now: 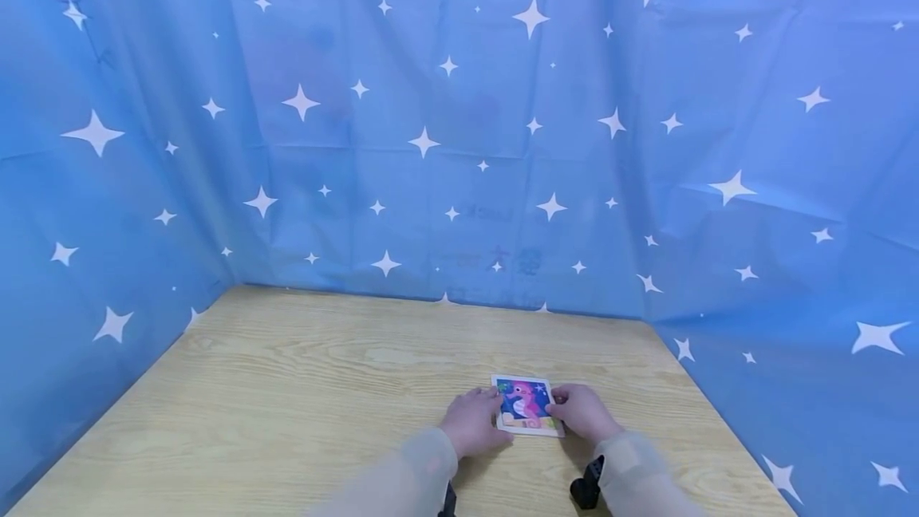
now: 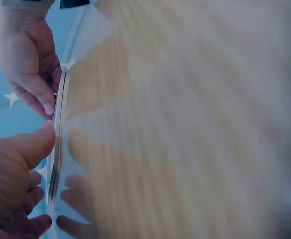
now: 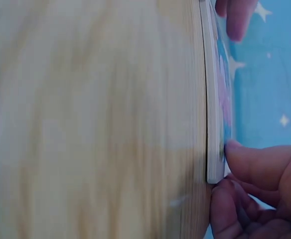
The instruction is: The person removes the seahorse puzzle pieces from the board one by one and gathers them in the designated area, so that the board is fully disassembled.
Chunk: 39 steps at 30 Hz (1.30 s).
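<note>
A square picture board (image 1: 525,406) with a white border and a pink seahorse on dark blue lies flat on the wooden table. My left hand (image 1: 475,423) is at its left side, the thumb by the near corner and the fingers near the far one. In the left wrist view the left hand (image 2: 11,181) has its fingers apart and loosely bent beside the board's edge. My right hand (image 1: 585,412) pinches the right edge. Its thumb (image 3: 257,162) lies on the picture face, with the other fingers bent at the board's side, as the right wrist view shows.
The light wooden table (image 1: 287,405) stretches away to the left and behind the board. A blue curtain (image 1: 445,142) with white stars encloses it at the back and both sides. A black wrist device (image 1: 587,485) sits beneath the right sleeve.
</note>
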Each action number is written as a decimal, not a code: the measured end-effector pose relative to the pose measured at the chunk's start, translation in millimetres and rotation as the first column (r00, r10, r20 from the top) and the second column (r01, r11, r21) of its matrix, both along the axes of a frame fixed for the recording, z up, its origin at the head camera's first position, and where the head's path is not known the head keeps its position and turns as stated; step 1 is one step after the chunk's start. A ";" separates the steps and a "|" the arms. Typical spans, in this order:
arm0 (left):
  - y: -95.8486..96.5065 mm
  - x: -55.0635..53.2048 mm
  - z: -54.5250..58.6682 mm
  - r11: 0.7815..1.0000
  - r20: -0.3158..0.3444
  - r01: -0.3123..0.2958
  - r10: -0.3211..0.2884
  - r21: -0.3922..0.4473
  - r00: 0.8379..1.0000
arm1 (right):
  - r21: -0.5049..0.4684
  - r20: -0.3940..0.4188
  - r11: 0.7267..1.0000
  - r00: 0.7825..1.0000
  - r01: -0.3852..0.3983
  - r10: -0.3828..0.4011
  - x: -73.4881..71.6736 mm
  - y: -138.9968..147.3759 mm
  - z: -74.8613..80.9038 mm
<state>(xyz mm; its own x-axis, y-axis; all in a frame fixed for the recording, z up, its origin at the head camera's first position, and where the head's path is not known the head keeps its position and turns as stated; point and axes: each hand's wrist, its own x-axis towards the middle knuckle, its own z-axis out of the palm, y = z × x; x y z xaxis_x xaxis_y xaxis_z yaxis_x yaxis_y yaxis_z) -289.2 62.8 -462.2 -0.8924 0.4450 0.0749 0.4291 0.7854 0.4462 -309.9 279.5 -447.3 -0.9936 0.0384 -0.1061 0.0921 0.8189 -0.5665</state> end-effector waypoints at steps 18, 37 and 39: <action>-70.8 3.6 6.7 0.999 0.086 0.026 -0.022 -0.041 0.996 | -0.033 -0.058 0.984 0.984 -0.173 0.171 5.9 -59.6 -0.9; -123.5 25.3 8.5 0.999 0.088 0.037 -0.036 -0.014 0.995 | -0.043 0.032 0.858 0.858 -0.512 0.513 17.4 -81.0 0.8; -125.1 26.3 7.3 0.999 0.084 0.034 -0.033 -0.014 0.996 | -0.034 0.042 0.866 0.865 -0.499 0.500 20.1 -83.3 1.9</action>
